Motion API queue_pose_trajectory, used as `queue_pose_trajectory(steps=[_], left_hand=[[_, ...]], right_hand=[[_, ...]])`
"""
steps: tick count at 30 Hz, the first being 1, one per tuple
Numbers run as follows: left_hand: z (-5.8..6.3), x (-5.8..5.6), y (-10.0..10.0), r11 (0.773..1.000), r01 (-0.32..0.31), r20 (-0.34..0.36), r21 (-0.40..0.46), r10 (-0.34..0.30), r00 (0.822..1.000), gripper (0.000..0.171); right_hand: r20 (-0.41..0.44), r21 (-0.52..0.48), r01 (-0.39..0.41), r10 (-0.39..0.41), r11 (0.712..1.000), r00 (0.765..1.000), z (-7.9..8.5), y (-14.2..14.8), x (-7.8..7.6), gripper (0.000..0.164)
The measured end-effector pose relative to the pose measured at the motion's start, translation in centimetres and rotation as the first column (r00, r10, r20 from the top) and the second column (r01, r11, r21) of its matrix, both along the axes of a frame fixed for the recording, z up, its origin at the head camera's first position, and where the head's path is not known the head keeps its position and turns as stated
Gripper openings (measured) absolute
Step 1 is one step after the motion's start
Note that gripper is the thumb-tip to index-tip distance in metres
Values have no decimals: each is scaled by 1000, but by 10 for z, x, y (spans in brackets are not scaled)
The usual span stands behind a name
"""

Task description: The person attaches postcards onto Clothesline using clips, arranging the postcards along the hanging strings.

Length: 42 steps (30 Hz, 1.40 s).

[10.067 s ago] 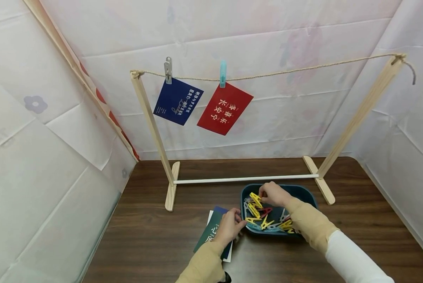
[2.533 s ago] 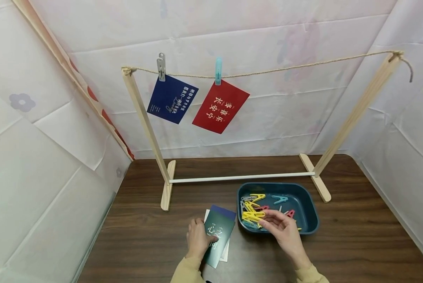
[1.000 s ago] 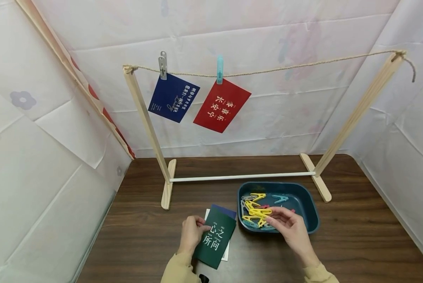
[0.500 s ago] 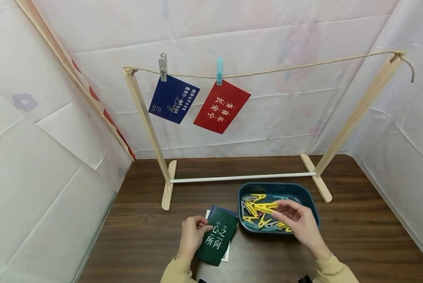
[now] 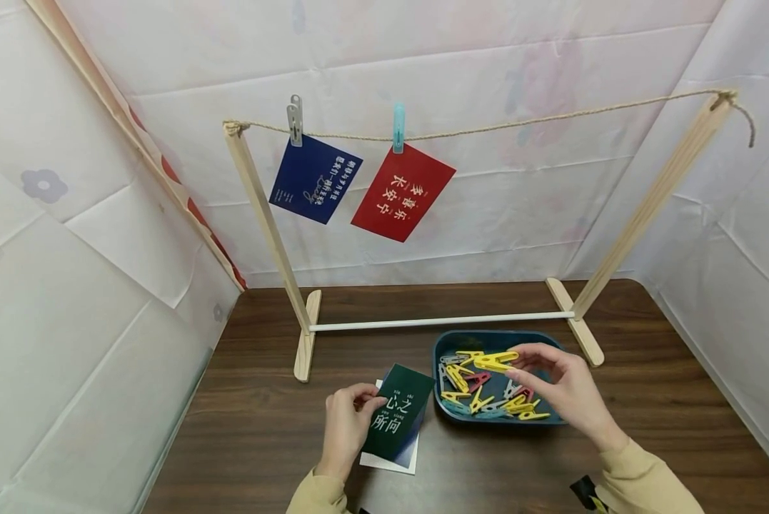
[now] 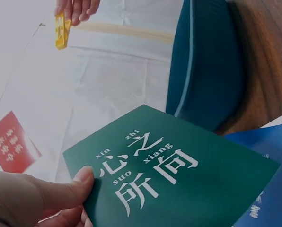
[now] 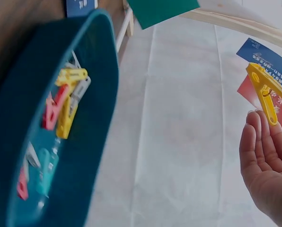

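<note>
My left hand [image 5: 347, 427] pinches a green card [image 5: 398, 417] with white characters by its left edge, thumb on the front. The card is tilted up over a blue card [image 6: 271, 151] and a white card [image 5: 387, 462] on the table. My right hand [image 5: 567, 385] pinches a yellow clothespin [image 5: 496, 361] between thumb and fingers, raised above the dark teal bin [image 5: 445, 407]. In the right wrist view the clothespin [image 7: 265, 92] shows side-on, its handle ends at the fingers.
Behind stands a wooden rack [image 5: 265, 228] with a rope [image 5: 532, 127] strung across. A grey clothespin [image 5: 295, 121] holds a blue card [image 5: 316, 182] there, and a light-blue clothespin [image 5: 398, 128] a red card [image 5: 403, 194]. Several coloured clothespins [image 5: 477, 382] lie in the bin.
The left hand has raised the green card's near end off the stack, baring more of the white card below. The right hand has moved up and right with the yellow clothespin.
</note>
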<state>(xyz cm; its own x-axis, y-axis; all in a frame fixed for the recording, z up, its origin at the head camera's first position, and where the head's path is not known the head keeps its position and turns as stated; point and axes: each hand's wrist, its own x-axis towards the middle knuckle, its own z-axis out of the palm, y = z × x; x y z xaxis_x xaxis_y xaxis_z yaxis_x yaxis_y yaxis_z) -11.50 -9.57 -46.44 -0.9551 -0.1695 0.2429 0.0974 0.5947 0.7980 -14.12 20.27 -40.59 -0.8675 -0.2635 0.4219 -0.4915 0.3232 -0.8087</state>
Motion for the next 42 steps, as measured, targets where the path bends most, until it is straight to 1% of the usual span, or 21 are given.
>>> queue_pose_trajectory(steps=[4,7,10,14,18,22,26,29,35,39,42], left_hand=[[9,0,1,1000,4,-49,25,-3,999,7],[15,-1,4,999,12,-91,42,-8,996,7],[20,-2,6,998,26,-135,57,-18,991,8],[25,-5,10,997,40,-170,64,-29,985,8],[29,-8,13,996,58,-197,61,-45,979,9],[34,-12,15,995,87,-229,56,-72,971,10],[41,-17,18,992,117,-241,52,-101,965,10],[47,-21,19,989,142,-245,50,-126,961,9],[58,-28,23,980,195,-255,22,-183,949,8],[64,-32,25,977,215,-264,2,-207,942,8],[67,-34,27,973,230,-285,-10,-223,932,8]], right_hand=[[-72,73,-3,8,997,997,13,3,-5,30],[-110,112,-10,23,994,994,21,5,-9,32],[-140,151,-1,23,989,990,28,6,-13,33],[-212,219,13,35,976,977,39,8,-17,35],[-245,273,38,31,961,969,53,9,-21,36],[-248,320,47,36,946,968,69,9,-24,34],[-285,373,59,54,926,957,84,9,-29,33],[-332,403,83,60,911,942,95,10,-33,34],[-400,445,95,103,891,910,119,8,-38,34],[-411,468,104,113,878,904,130,7,-41,33],[-418,485,110,119,867,901,137,6,-43,32]])
